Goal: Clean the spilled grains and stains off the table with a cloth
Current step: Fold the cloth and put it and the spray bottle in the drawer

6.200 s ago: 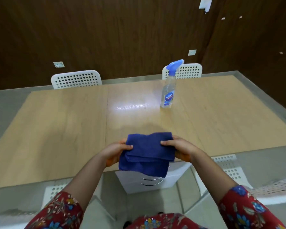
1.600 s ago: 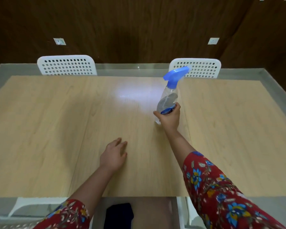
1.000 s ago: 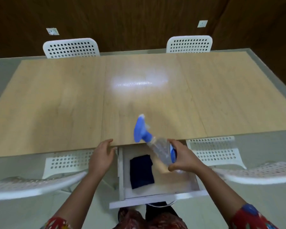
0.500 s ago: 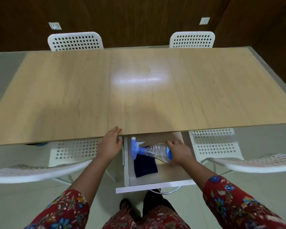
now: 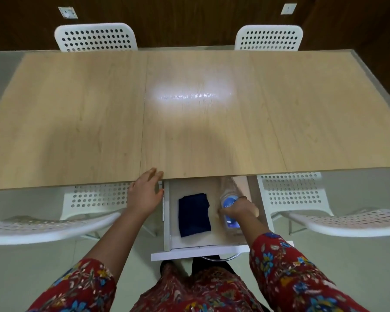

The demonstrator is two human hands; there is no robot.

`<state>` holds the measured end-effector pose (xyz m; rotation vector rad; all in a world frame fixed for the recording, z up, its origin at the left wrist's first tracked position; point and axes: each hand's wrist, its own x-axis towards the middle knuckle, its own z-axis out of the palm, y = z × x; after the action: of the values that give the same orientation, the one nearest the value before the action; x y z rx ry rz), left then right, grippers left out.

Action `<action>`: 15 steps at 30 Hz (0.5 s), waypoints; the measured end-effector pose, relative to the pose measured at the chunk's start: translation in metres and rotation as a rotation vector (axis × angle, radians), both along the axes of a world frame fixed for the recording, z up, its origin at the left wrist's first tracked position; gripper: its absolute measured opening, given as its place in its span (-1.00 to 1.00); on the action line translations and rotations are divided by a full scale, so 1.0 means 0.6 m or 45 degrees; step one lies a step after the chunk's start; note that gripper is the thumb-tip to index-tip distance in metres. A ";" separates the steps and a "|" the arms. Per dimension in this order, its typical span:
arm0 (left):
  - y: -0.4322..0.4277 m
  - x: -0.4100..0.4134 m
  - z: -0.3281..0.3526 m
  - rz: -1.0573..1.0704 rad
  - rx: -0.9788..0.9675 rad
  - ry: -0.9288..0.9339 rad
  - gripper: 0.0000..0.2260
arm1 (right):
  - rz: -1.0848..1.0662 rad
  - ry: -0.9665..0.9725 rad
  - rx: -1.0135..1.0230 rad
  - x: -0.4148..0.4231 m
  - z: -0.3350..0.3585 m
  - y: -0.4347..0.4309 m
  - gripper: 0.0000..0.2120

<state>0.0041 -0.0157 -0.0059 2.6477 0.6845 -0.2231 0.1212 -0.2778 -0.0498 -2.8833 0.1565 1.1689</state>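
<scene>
The folded dark blue cloth [image 5: 194, 214] lies flat in the left half of an open white drawer [image 5: 198, 252] under the wooden table [image 5: 189, 122]. My right hand [image 5: 239, 209] grips the clear spray bottle [image 5: 229, 200], which lies in the drawer's right half with its top end hidden under the table edge. My left hand [image 5: 145, 192] rests with straight fingers on the table's near edge, just left of the drawer. The tabletop shows no grains or stains that I can make out.
Two white perforated chairs [image 5: 96, 37] [image 5: 268, 38] stand at the far side. Two more [image 5: 54, 226] [image 5: 351, 221] flank me at the near side, with seats [image 5: 291, 192] tucked under the table. A dark wood wall rises behind.
The spray bottle went from the tabletop down into the drawer and now lies lengthwise on the right, beside the cloth. My left hand stays at the table edge.
</scene>
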 end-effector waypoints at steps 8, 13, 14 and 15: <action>-0.003 -0.004 -0.001 -0.027 0.071 0.017 -0.45 | -0.021 0.034 -0.003 -0.002 -0.002 0.004 -0.05; -0.009 -0.014 -0.005 -0.056 0.101 0.020 -0.42 | 0.181 -0.314 0.445 -0.077 0.049 -0.030 -0.53; -0.011 -0.016 -0.007 -0.063 0.104 0.010 -0.42 | 0.193 -0.383 0.631 -0.105 0.065 -0.041 -0.67; -0.010 -0.016 -0.008 -0.066 0.113 0.003 -0.42 | 0.229 -0.399 0.793 -0.128 0.080 -0.051 -0.78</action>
<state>-0.0053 -0.0215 -0.0105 2.7524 0.6409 -0.2149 0.0442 -0.3082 -0.0018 -2.4911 -0.4071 0.6085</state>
